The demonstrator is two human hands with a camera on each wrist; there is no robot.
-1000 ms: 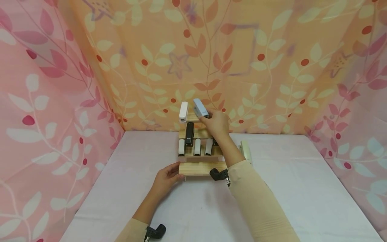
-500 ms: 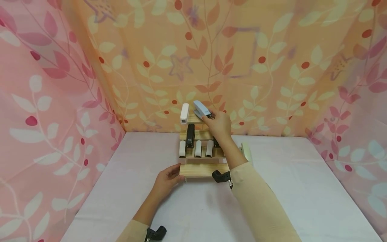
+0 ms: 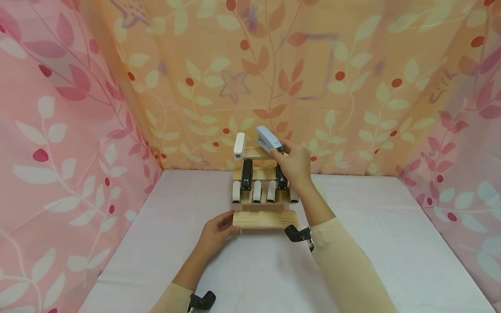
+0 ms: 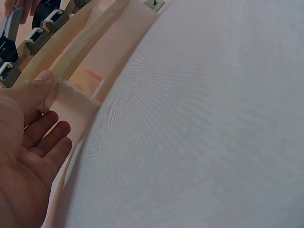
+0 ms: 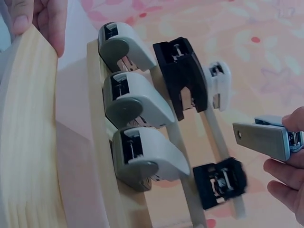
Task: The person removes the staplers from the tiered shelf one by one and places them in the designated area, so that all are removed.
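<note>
My right hand (image 3: 295,164) grips the rear end of a light blue stapler (image 3: 268,137), which is tilted over the right part of the top shelf (image 3: 256,153). The right wrist view shows the stapler's flat base (image 5: 261,140) apart from the shelf strips. My left hand (image 3: 213,234) holds the left end of the lowest wooden board (image 3: 265,219) of the stepped rack, thumb against the board and fingers below it. A white stapler (image 3: 239,146) stands at the top shelf's left end. Two black staplers (image 3: 246,174) stand one step lower.
Several small grey-white staplers (image 3: 256,191) line the step below the black ones. A pale green thing (image 3: 320,189) shows partly behind my right forearm. The rack stands on a white-covered table (image 3: 176,191) before a patterned orange curtain (image 3: 188,108).
My right hand has moved right and slightly up with the light blue stapler, away from the white one. The right black stapler now shows more fully. My left hand stays at the board.
</note>
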